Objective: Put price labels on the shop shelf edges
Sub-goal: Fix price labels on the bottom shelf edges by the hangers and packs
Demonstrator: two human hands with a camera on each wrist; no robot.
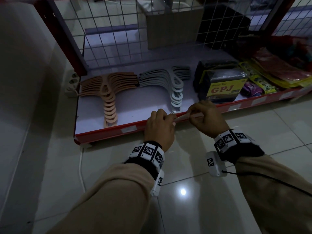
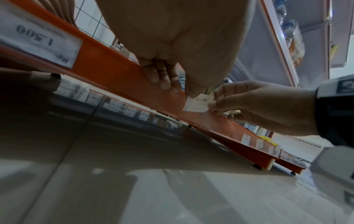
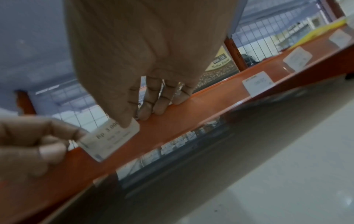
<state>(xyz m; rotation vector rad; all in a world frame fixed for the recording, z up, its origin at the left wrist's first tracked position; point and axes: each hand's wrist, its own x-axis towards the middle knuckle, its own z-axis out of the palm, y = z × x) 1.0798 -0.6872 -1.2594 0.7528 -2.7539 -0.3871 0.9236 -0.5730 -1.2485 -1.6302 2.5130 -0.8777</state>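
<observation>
Label [image 3: 113,139] sits pinched at either end between your left hand [image 1: 159,126] and right hand [image 1: 206,118], stretched level against the shelf's red front edge [image 1: 104,133] below the grey hangers [image 1: 170,81]. You hold it so, probably, to seat it square.

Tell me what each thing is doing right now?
price label: held at the shelf edge, pinched by both hands.
left hand: pinching the label's left end.
right hand: pinching its right end.
shelf edge: red, some labels already on.
tan hangers: lying stacked.
grey hangers: lying stacked.
</observation>
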